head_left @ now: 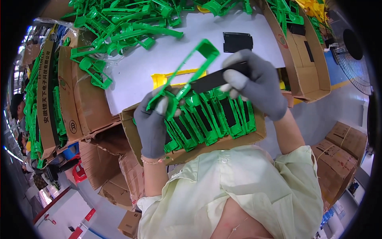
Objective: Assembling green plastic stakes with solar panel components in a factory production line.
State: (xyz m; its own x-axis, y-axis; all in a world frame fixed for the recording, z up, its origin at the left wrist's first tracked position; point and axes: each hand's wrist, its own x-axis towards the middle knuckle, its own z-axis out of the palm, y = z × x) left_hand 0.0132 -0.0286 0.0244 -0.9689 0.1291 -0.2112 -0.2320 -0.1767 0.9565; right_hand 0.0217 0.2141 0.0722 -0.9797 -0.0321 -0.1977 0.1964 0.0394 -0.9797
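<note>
My left hand [153, 123], in a grey glove, grips the lower end of a green plastic frame [198, 75], held tilted with its far end raised. Pinched in my gloved right hand [258, 85] is a flat black strip [211, 81], its left end close to the frame; whether they touch I cannot tell. Below both hands, an open cardboard box [250, 139] holds several green frames [203, 125] in a row, with black strips inside them. Behind the held frame, a yellow plastic frame [160, 81] lies on the white tabletop [131, 75].
A large heap of green frames [127, 34] covers the far left of the table. Black strips [237, 42] lie beyond my right hand. Cardboard boxes stand left [89, 95] and right [306, 75]. A fan [352, 51] is at far right, stacked cartons [336, 159] below.
</note>
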